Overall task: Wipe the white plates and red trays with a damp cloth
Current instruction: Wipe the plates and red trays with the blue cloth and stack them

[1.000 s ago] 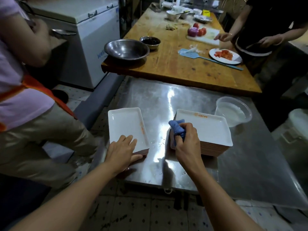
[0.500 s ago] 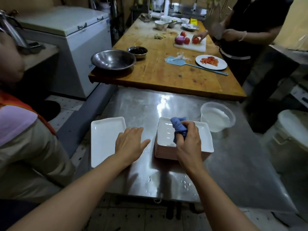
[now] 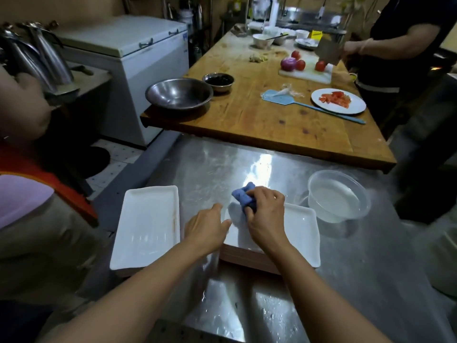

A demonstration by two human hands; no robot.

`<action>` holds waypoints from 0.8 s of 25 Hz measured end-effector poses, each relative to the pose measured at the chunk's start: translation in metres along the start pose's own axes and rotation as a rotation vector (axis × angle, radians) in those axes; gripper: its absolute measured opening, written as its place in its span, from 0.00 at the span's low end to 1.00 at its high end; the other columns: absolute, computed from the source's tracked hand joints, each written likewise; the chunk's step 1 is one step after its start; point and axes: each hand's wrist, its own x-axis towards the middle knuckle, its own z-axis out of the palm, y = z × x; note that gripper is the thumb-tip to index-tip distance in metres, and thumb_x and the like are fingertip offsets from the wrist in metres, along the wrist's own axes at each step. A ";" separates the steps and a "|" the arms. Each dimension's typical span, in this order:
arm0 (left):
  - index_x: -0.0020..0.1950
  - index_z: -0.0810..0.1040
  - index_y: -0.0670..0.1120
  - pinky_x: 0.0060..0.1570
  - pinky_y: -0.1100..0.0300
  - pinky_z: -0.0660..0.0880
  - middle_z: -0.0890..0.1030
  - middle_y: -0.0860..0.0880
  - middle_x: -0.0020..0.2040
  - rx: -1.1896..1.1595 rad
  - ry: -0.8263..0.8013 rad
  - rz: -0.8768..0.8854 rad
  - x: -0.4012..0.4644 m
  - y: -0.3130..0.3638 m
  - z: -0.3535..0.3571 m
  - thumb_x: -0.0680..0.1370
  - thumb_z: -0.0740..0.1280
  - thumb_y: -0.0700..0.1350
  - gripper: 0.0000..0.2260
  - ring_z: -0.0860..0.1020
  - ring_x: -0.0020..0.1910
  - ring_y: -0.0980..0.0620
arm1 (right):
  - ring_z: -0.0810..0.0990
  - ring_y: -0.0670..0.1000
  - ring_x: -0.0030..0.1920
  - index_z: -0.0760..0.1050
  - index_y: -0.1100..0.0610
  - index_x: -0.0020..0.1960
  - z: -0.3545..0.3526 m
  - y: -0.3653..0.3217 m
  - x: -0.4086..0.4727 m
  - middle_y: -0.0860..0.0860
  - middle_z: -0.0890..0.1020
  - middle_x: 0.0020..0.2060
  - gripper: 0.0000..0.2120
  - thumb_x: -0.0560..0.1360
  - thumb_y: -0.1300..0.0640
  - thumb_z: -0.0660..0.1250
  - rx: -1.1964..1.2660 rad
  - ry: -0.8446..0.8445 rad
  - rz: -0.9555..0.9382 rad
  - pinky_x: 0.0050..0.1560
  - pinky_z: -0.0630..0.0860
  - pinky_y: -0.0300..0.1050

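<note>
A stack of white rectangular plates (image 3: 300,229) with reddish-brown undersides sits on the steel table in front of me. My right hand (image 3: 265,215) is closed around a bunched blue cloth (image 3: 243,198), pressing it on the top plate's far left corner. My left hand (image 3: 206,226) rests with fingers spread at the stack's left edge, holding nothing. A single white plate (image 3: 148,226) with an orange smear along its right rim lies to the left.
A clear plastic bowl of water (image 3: 337,195) stands right of the stack. A wooden table (image 3: 259,115) beyond holds a steel bowl (image 3: 179,94), a blue spatula and a plate of tomato. One person stands close at left, another chops at far right.
My right hand has slid the cloth toward the top plate's far left corner. My left hand has moved right from the single plate to the stack's edge. The camera has tilted.
</note>
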 end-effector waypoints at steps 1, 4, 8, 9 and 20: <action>0.69 0.66 0.48 0.51 0.53 0.72 0.78 0.44 0.60 -0.003 -0.010 -0.005 0.001 0.002 0.001 0.78 0.60 0.52 0.20 0.75 0.59 0.43 | 0.62 0.58 0.67 0.76 0.55 0.57 0.004 0.001 0.003 0.52 0.69 0.67 0.11 0.75 0.58 0.64 -0.088 -0.045 -0.022 0.63 0.60 0.47; 0.67 0.68 0.50 0.51 0.52 0.73 0.80 0.43 0.56 -0.030 -0.004 0.000 0.004 0.005 0.006 0.77 0.62 0.47 0.18 0.76 0.57 0.42 | 0.63 0.56 0.65 0.79 0.55 0.56 0.014 0.003 0.011 0.53 0.69 0.67 0.13 0.72 0.61 0.64 -0.181 -0.138 -0.163 0.59 0.63 0.45; 0.66 0.67 0.49 0.48 0.53 0.74 0.80 0.43 0.54 -0.059 -0.012 -0.014 0.007 0.006 0.011 0.77 0.62 0.45 0.18 0.77 0.53 0.42 | 0.69 0.53 0.59 0.79 0.57 0.56 0.019 0.015 0.014 0.51 0.74 0.60 0.13 0.74 0.61 0.60 -0.245 -0.202 -0.241 0.53 0.64 0.41; 0.65 0.67 0.48 0.47 0.53 0.73 0.80 0.43 0.54 -0.056 -0.019 -0.014 0.007 0.005 0.013 0.77 0.62 0.44 0.17 0.77 0.52 0.42 | 0.69 0.53 0.59 0.79 0.57 0.55 0.016 0.021 0.012 0.51 0.74 0.59 0.12 0.75 0.60 0.60 -0.263 -0.178 -0.227 0.52 0.64 0.42; 0.58 0.67 0.46 0.40 0.56 0.67 0.80 0.43 0.44 -0.096 -0.034 -0.008 0.013 0.005 0.014 0.74 0.59 0.39 0.13 0.77 0.42 0.42 | 0.68 0.56 0.60 0.78 0.57 0.56 -0.054 0.087 -0.004 0.53 0.71 0.61 0.11 0.78 0.59 0.60 -0.436 -0.163 0.076 0.56 0.68 0.45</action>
